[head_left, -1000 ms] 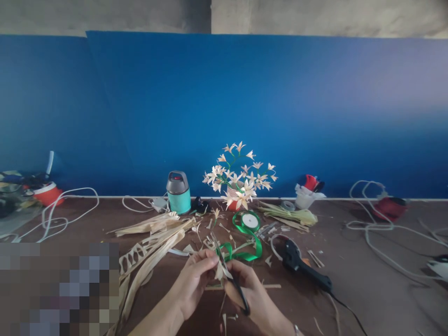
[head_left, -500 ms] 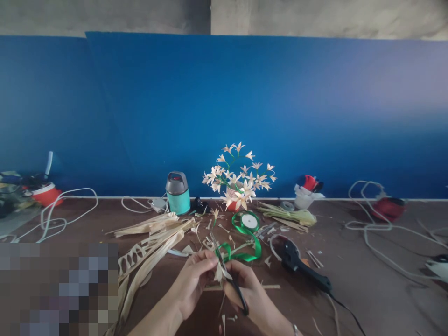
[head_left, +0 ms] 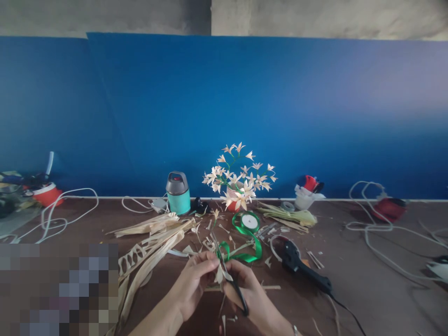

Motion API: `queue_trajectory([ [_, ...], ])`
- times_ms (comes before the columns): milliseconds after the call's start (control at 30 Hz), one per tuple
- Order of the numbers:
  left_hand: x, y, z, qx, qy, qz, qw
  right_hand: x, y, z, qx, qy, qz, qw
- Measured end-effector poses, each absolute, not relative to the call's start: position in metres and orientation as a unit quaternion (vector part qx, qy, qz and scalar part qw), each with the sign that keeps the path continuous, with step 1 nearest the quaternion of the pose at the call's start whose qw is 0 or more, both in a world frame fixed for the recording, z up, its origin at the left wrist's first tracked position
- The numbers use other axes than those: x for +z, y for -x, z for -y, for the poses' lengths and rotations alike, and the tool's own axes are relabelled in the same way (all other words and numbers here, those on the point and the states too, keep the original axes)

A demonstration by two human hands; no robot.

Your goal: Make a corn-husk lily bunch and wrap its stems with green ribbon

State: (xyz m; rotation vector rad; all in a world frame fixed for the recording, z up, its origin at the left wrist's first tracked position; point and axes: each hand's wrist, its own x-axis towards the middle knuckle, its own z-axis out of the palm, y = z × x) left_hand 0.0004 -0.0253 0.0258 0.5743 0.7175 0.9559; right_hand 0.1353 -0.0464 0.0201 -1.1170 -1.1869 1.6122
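My left hand [head_left: 195, 280] pinches a small pale husk flower [head_left: 220, 275] between thumb and fingertips. My right hand [head_left: 248, 288] is closed on black-handled scissors [head_left: 241, 298], whose blades point up and away, beside the flower and close to my left fingertips. Just beyond the blades, a green ribbon [head_left: 250, 254] curls across the table from its spool [head_left: 249, 221]. A single finished-looking flower on a green stem [head_left: 216, 215] lies past the scissor tips. Some fingers of both hands are hidden behind the flower and handles.
Dried husk strips [head_left: 157, 238] lie to the left. A black glue gun [head_left: 304, 268] with a cord rests to the right. Farther back stand a potted bouquet of husk flowers [head_left: 241, 179], a teal container [head_left: 179, 198] and a white cup [head_left: 304, 199]. Scraps litter the brown table [head_left: 276, 312].
Very little differs. Both hands keep their hold on the flower and scissors, with only a slight shift of the fingers and flower.
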Motion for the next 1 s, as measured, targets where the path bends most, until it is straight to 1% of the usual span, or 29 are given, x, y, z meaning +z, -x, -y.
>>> queue_trajectory([
  [300,0.0259,-0.0014,0.025,0.449,-0.266,-0.335,0.784,0.0165,-0.1357,0.046,0.628,0.436,0.478,0.432],
  [500,0.026,-0.0018,0.0264,0.461,-0.277,-0.332,0.775,0.0157,-0.1364,0.0459,0.636,0.436,0.476,0.423],
  [1000,0.0274,-0.0022,0.0263,0.448,-0.263,-0.328,0.789,0.0133,-0.1365,0.0459,0.62,0.424,0.489,0.444],
])
